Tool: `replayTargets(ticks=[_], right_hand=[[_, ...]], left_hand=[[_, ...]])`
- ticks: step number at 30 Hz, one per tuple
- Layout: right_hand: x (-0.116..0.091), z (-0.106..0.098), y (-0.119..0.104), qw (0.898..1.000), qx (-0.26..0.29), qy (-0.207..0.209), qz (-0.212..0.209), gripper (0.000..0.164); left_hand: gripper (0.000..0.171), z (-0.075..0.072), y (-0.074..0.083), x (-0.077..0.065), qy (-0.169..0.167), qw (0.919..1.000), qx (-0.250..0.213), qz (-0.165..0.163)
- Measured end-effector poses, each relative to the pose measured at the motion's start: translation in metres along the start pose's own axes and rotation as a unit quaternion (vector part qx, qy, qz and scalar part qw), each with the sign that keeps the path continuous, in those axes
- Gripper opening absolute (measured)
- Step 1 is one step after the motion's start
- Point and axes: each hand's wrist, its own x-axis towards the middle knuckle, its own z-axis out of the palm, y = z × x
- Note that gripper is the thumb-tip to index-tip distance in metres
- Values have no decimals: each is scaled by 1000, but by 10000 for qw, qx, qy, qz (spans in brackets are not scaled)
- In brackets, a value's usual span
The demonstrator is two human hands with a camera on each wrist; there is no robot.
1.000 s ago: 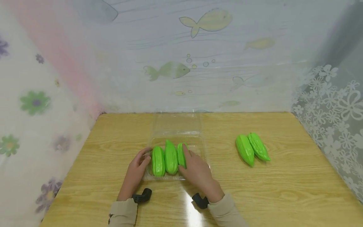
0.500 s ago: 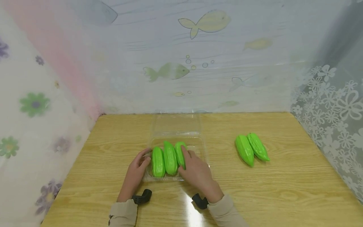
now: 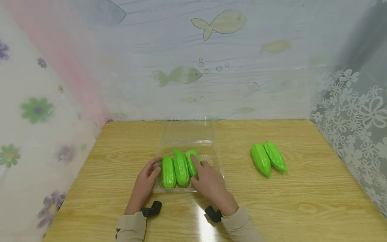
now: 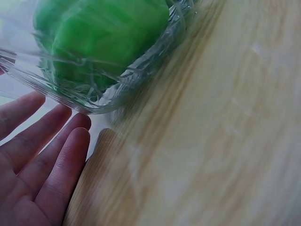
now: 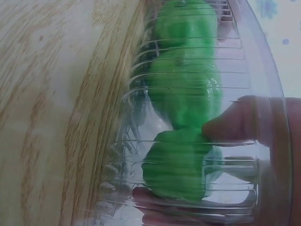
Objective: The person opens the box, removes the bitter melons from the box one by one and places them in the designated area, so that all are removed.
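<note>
A clear plastic clamshell box (image 3: 214,154) lies with its lid back, and three bright green, ridged bitter melons sit side by side in it. They are the left melon (image 3: 168,172), the middle melon (image 3: 181,168) and the right melon (image 3: 192,161). My right hand (image 3: 210,181) reaches into the box and grips the right melon between thumb and fingers; the right wrist view shows this through the clear wall. My left hand (image 3: 145,181) rests at the box's left side, its fingers (image 4: 63,162) extended against the wall in the left wrist view.
Two more bitter melons (image 3: 267,159) lie together on the wooden table (image 3: 302,201), right of the box. The transparent lid (image 3: 188,131) extends back toward the patterned wall covering (image 3: 181,101). Black wrist mounts (image 3: 152,209) sit on both wrists.
The right melon has shifted slightly left with my right hand's fingers, and its top end now leans left. The middle melon's top has also tilted a little left. My left hand stays put.
</note>
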Motion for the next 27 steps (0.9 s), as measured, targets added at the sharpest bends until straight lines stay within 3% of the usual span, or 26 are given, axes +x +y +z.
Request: replayTargets(ticks=[11,20,27], right_hand=[[1,1,-1,9996,171,156,151,75],[1,-3,-2,9952,883,131,393,76],[3,-3,-1,9952,846,323,368,73]], left_hand=[[42,0,-2,1,9,10000,-27,22],[42,0,-1,1,5,10000,14,35],[41,0,-2,1,-9,10000,14,54]])
